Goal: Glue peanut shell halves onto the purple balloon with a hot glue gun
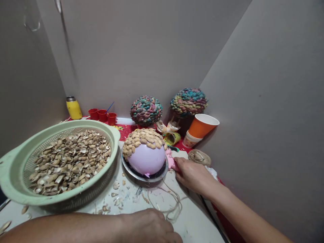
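Note:
A lilac balloon [146, 159], its upper part covered with peanut shells [144, 136], sits in a round metal dish [144, 179] in the middle of the table. Just right of the dish, my right hand [190, 172] has its fingers closed on a pink object [170, 159] whose kind I cannot make out. My left hand [149, 226] is low at the front edge of the view, in front of the dish, with curled fingers; the fingertips and anything in them are hidden. Loose twine [174, 206] lies on the table between my hands.
A green colander [115, 135] full of peanut shells stands left. Behind are two coloured shell-covered domes [146, 110], red cups [102, 115], a yellow bottle [74, 108] and an orange paper cup [201, 126]. A twine coil [199, 157] lies right; grey walls close in behind and right.

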